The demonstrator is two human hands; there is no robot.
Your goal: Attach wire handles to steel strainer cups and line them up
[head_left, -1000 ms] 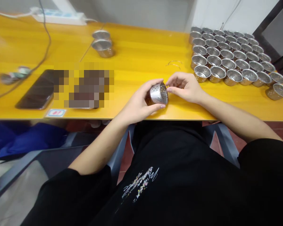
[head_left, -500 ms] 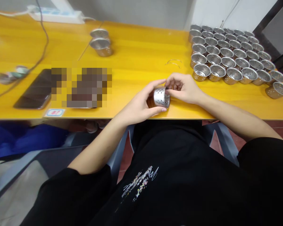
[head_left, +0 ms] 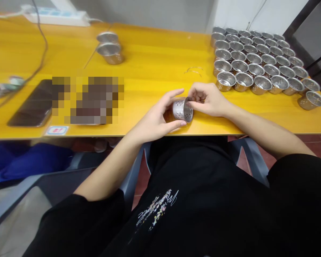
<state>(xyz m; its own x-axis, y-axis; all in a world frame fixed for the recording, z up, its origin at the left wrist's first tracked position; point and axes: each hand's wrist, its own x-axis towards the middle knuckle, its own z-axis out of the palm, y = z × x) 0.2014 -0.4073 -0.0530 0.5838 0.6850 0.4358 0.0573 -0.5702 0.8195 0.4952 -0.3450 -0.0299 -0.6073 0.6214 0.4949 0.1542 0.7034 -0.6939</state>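
Note:
A small perforated metal cup lies on its side near the front edge of the yellow table. My left hand wraps round it from the left, thumb below and fingers above. My right hand pinches at the cup's rim from the right; what its fingertips hold there is too small to make out. A thin wire loop lies on the table just beyond my hands.
Several rows of identical perforated cups fill the table's right end. Two more cups stand at the back middle. A dark phone, a blurred patch, a cable and a power strip occupy the left. A blue cloth lies below the table.
The cup has turned in my hands, its perforated side now facing up more. My head has shifted slightly, moving the scene left. Both hands stay on the cup.

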